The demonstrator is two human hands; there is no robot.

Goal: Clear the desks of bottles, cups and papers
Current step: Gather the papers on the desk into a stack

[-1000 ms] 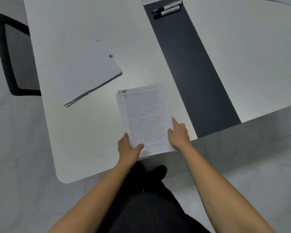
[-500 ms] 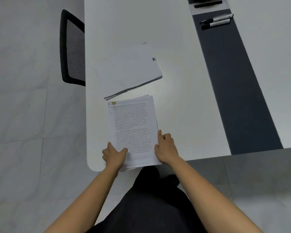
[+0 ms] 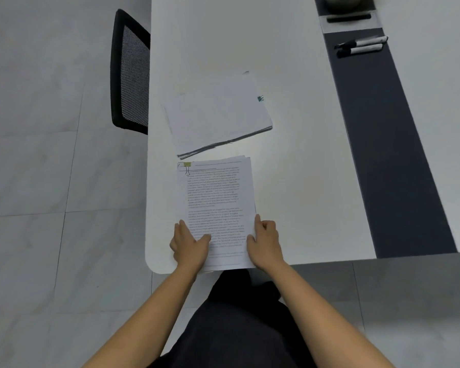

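Note:
A printed stack of papers (image 3: 215,197) with a yellow binder clip at its top left corner lies at the near edge of the white desk (image 3: 290,155). My left hand (image 3: 190,244) grips its lower left side, thumb on top of the page. My right hand (image 3: 266,241) holds its lower right edge. Just beyond lies a second, blank-faced stack of papers (image 3: 218,120) with a teal clip, turned at an angle, untouched.
A black mesh chair (image 3: 130,73) stands at the desk's left side. A dark strip (image 3: 388,144) runs along the desk to the right, with two markers (image 3: 361,46) on it and a grey tray (image 3: 349,19) behind them. Grey tiled floor surrounds the desk.
Both hands have slid the clipped stack leftwards along the desk, toward its near left corner and close below the second stack. The grip is unchanged.

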